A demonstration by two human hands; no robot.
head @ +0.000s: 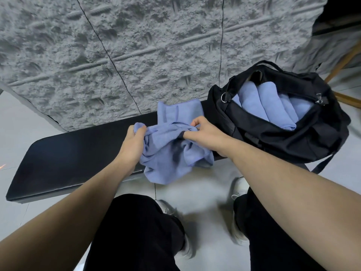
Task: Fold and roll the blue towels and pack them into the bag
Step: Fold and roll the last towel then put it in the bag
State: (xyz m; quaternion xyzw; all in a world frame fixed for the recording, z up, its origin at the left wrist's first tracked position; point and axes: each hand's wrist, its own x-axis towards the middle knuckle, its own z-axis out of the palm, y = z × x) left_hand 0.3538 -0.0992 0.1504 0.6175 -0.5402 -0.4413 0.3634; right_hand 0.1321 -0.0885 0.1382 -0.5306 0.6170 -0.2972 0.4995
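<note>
Both our hands, left and right, hold a clamped grip on the crumpled towel. We should shake it flat on the counter, then fold; the bag waits at three o'clock.

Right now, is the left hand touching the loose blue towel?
Touching. The head view shows the left hand gripping a bunched edge of the loose blue towel, with its fingers curled round the cloth.

Hands: left grip and right grip bunch crumpled blue terry towel.
Bag: open black fabric bag on black padded desk, holding rolled blue towels.
</note>
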